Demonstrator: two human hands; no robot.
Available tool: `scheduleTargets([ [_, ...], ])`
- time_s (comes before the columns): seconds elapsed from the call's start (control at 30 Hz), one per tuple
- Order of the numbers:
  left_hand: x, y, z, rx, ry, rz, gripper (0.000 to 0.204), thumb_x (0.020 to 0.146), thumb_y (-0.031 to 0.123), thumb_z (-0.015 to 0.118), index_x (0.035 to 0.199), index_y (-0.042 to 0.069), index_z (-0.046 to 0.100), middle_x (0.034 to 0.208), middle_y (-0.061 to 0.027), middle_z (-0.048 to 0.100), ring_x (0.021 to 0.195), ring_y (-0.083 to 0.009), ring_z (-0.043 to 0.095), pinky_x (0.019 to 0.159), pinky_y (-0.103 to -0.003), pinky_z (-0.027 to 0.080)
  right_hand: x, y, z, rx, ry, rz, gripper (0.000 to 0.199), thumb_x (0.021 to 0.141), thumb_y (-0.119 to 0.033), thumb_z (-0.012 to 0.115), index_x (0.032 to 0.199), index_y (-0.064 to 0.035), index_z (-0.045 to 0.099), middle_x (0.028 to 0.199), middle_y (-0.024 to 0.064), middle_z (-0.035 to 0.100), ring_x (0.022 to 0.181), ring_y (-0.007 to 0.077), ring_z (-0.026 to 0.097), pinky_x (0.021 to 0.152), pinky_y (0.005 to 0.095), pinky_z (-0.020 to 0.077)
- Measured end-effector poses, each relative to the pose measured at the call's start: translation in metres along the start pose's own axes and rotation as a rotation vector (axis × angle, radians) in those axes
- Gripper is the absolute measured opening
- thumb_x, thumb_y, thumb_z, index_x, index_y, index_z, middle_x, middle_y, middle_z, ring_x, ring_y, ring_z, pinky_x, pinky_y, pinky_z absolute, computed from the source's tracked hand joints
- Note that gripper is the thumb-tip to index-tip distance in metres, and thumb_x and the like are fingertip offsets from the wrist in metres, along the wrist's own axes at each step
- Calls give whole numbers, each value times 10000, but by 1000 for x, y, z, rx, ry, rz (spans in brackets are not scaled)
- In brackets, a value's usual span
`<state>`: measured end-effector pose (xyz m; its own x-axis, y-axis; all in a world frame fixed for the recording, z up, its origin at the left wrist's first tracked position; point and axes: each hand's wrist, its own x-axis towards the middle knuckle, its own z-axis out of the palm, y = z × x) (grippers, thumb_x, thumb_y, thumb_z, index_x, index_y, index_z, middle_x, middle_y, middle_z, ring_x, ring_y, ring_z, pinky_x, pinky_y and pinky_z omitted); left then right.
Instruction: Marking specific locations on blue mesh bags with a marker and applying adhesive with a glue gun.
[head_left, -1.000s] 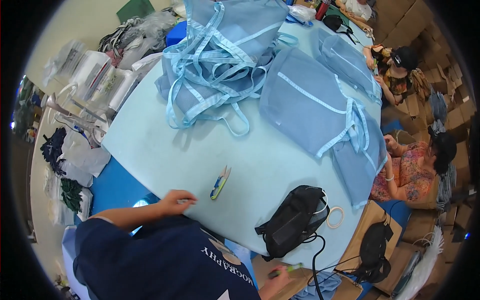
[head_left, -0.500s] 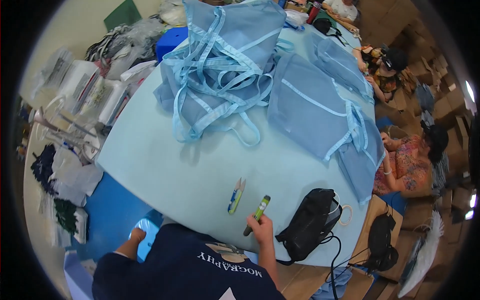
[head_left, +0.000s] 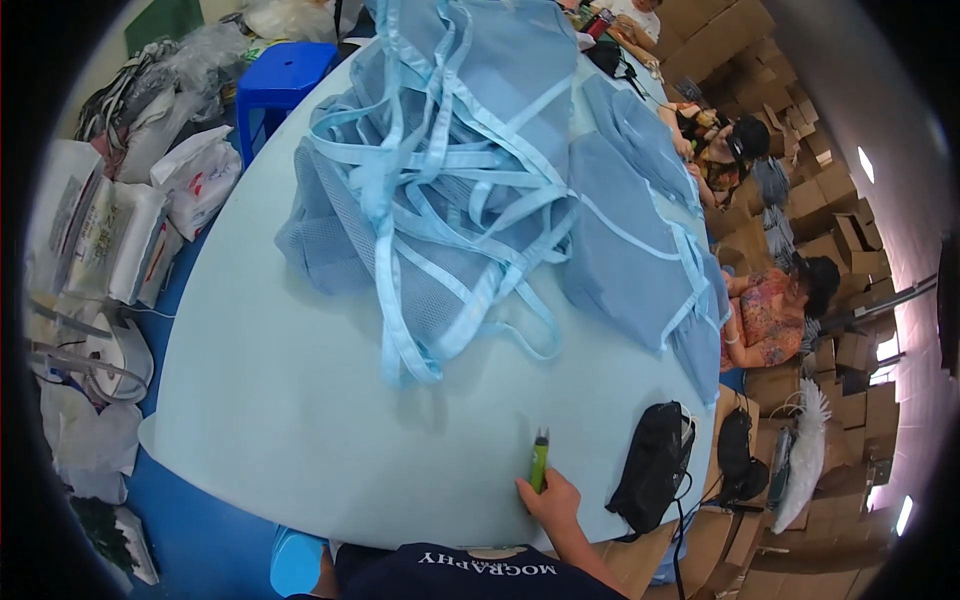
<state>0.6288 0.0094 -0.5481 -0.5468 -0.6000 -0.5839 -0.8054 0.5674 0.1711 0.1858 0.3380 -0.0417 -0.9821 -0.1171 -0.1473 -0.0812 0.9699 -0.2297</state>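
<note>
My right hand (head_left: 556,504) is closed around a pair of green-handled thread snips (head_left: 540,462) at the table's near edge. Their two pointed metal tips face away from me. At the lower left, only a sliver of my left hand or arm (head_left: 326,572) shows beside a light-blue stool (head_left: 297,560), with the fingers hidden. Beyond the snips, a large heap of blue mesh fabric with light-blue straps (head_left: 440,200) covers the middle of the table. More blue mesh pieces (head_left: 625,235) lie to its right.
A black pouch (head_left: 652,465) with a cable rests on the pale table (head_left: 250,420), right of my right hand. A blue stool (head_left: 287,70) and plastic-wrapped packs (head_left: 130,230) stand at the left. Two people (head_left: 770,315) (head_left: 735,145) sit along the right side, before cardboard boxes (head_left: 850,240).
The green marker that was in my right hand is out of sight; that hand now holds the snips, which lay on the table. My view has shifted, and my left hand is mostly hidden.
</note>
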Motion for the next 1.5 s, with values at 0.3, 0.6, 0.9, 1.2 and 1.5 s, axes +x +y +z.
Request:
scheduleTargets([
  [0.3,33,-13,-69,79,146,104,287,818,256,505,950,38,638,938,-184,638,922,-320,609,754,-413,486,33,62,-17,-200,139,319,373,724,-383,669,667,-39,536,632,172,588,599,373,590,548,451,461],
  [0.6,149,87,-106,49,366,342,258,818,231,510,948,46,634,932,-180,634,899,-315,611,726,-415,487,52,52,-18,191,369,-46,334,705,-255,743,630,-42,497,576,143,533,521,330,545,475,390,432],
  [0.9,219,162,-132,43,507,548,229,819,205,514,946,54,630,926,-177,630,876,-310,612,697,-416,489,58,5,21,621,266,-112,255,764,-198,699,698,-16,533,581,68,532,490,179,514,483,302,431],
  [1.2,167,102,-169,215,488,672,203,820,180,518,943,61,626,920,-173,626,853,-304,614,669,-418,490,56,8,40,1227,271,-18,298,941,-271,388,816,-23,497,652,46,527,602,105,473,556,248,386],
  [1.5,53,2,-161,460,255,841,179,821,155,522,941,69,622,913,-170,623,830,-299,616,641,-419,492,73,5,29,1248,313,-86,362,920,-348,495,743,-38,559,669,-7,505,598,66,426,525,230,356],
])
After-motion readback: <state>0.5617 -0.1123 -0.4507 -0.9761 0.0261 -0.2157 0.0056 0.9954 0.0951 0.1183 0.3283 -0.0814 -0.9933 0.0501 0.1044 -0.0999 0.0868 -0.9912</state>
